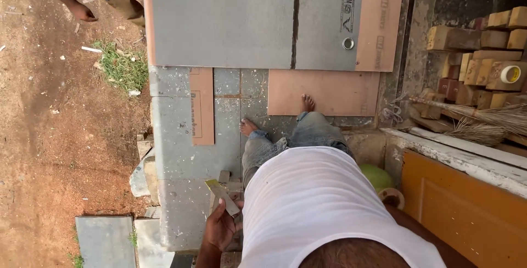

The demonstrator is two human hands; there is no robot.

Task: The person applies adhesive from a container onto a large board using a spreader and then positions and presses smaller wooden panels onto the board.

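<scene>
My left hand [219, 228] is low in the head view, beside my white shirt, and grips the near end of a small flat greenish strip [220, 193] that points away from me. The strip hangs over the grey stone slabs [175, 153] I stand on with bare feet. Ahead of my feet lies a large grey board [236, 21] with brownish edges and a small metal ring [348, 43] on it. My right hand is hidden behind my body; only part of that arm shows at the lower right.
Another person's hand [82, 11] hangs at the top left over red dirt [49, 136]. Stacked wooden blocks [483, 54] and a broom [488, 120] sit right, above an orange panel [466, 213]. A green object [377, 176] and a tan ring [391, 195] lie by my hip.
</scene>
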